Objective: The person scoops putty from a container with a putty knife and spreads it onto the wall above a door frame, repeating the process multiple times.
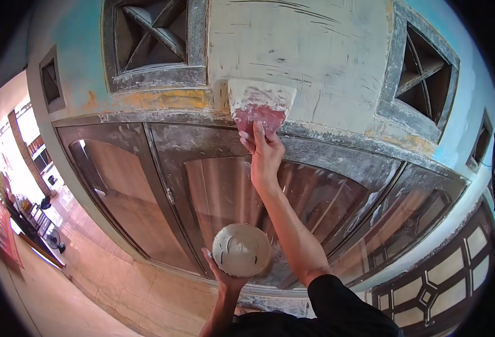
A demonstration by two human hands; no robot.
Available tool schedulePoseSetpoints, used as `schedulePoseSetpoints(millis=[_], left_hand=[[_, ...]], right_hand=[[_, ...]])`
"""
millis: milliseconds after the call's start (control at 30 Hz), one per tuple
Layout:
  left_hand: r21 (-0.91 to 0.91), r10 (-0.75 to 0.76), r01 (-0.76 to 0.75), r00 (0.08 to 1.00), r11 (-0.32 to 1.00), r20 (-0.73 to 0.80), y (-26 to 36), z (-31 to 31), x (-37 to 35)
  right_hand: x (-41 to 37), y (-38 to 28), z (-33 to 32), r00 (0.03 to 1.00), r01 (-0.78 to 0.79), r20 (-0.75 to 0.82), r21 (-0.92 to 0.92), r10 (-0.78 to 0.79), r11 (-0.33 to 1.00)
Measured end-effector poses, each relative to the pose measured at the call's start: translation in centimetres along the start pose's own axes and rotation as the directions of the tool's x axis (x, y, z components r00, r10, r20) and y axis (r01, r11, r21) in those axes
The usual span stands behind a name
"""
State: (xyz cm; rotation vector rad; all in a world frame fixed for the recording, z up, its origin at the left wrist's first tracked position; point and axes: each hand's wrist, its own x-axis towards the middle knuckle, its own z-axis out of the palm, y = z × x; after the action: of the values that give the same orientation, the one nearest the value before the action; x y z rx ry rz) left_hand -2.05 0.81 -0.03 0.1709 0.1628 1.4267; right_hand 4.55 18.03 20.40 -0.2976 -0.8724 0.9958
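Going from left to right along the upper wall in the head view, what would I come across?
Small dark vent, large vent with crossed bars, paste-smeared red spreader in the right hand, another large vent with crossed bars, small vent.

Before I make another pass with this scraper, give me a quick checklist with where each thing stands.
1. Red scraper gripped in right hand: ok, the thumb is pressed on it.
2. Round dish supported by left hand: ok.
3. Putty left to use: ok, it covers the dish's top.
4. Scraper face clean: not ok, pale putty is smeared across its wide end.
5. Wall free of marks: not ok, dark streaks show above the scraper.
6. Scraper edge flat on the wall: cannot tell from this view.
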Motion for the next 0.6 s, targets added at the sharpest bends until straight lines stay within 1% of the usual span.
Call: schedulePoseSetpoints(millis=[33, 100, 133, 167, 200, 233, 267, 333, 367, 400, 433, 500, 533, 600], left_hand=[[0.002, -0.001, 0.001, 1.000, 1.000, -0.002, 0.1, 0.4, -0.2], [0.047, 0.026, -0.022, 0.995, 0.999, -0.095, 0.2, 1.3, -0.7], [0.048, 0.027, -0.023, 0.995, 0.999, -0.096, 0.3, 1.2, -0.7], [0.066, 0.042, -0.038, 0.997, 0.997, -0.057, 0.3, 1.0, -0.5], [0.083, 0.056, -0.054, 0.998, 0.995, -0.017, 0.3, 0.9, -0.5], [0.085, 0.055, -0.053, 0.998, 0.995, -0.019, 0.3, 0.9, -0.5], [0.091, 0.058, -0.055, 0.998, 0.994, -0.035, 0.3, 0.9, -0.4], [0.097, 0.059, -0.053, 0.997, 0.994, -0.051, 0.4, 0.9, -0.2], [0.096, 0.047, -0.045, 0.999, 0.994, -0.021, 0.4, 1.0, -0.1], [0.095, 0.035, -0.035, 0.999, 0.995, 0.006, 0.3, 0.9, -0.1], [0.097, 0.030, -0.030, 1.000, 0.995, 0.001, 0.3, 0.7, -0.2], [0.045, 0.017, -0.018, 1.000, 0.999, 0.008, 0.3, 0.5, -0.3], [0.047, 0.020, -0.020, 1.000, 0.999, 0.007, 0.5, 0.4, -0.3], [-0.058, -0.006, 0.008, 1.000, 0.998, 0.027, 0.7, 0.0, -0.7]], right_hand=[[0.1, 0.0, 0.2, 1.000, 0.019, 0.002, -0.003, -0.019, 1.000], [0.5, 0.0, 0.5, 1.000, 0.016, -0.005, -0.013, -0.016, 1.000], [0.7, 0.0, 0.6, 1.000, 0.014, -0.009, -0.025, -0.015, 1.000], [0.8, 0.0, 0.6, 1.000, 0.012, -0.011, -0.024, -0.013, 1.000], [1.0, -0.1, 0.7, 0.999, 0.006, -0.031, -0.074, -0.008, 0.997], [1.0, -0.2, 0.7, 0.999, -0.001, -0.052, -0.124, -0.005, 0.992], [1.0, -0.3, 0.7, 0.998, -0.002, -0.056, -0.123, -0.005, 0.992], [0.8, -0.6, 0.9, 0.993, -0.009, -0.115, -0.210, -0.015, 0.978], [0.7, -0.4, 1.0, 0.993, -0.010, -0.121, -0.210, -0.015, 0.978], [0.6, -0.1, 1.0, 0.991, -0.007, -0.131, -0.174, -0.016, 0.985], [0.4, 0.1, 0.8, 0.990, -0.003, -0.140, -0.138, -0.016, 0.990], [0.1, 0.2, 0.5, 0.988, -0.026, -0.155, -0.138, 0.004, 0.990], [-0.1, 0.2, 0.4, 0.986, -0.046, -0.163, -0.139, 0.023, 0.989], [-0.5, 0.4, -0.4, 0.988, -0.059, -0.149, -0.137, 0.039, 0.989]])
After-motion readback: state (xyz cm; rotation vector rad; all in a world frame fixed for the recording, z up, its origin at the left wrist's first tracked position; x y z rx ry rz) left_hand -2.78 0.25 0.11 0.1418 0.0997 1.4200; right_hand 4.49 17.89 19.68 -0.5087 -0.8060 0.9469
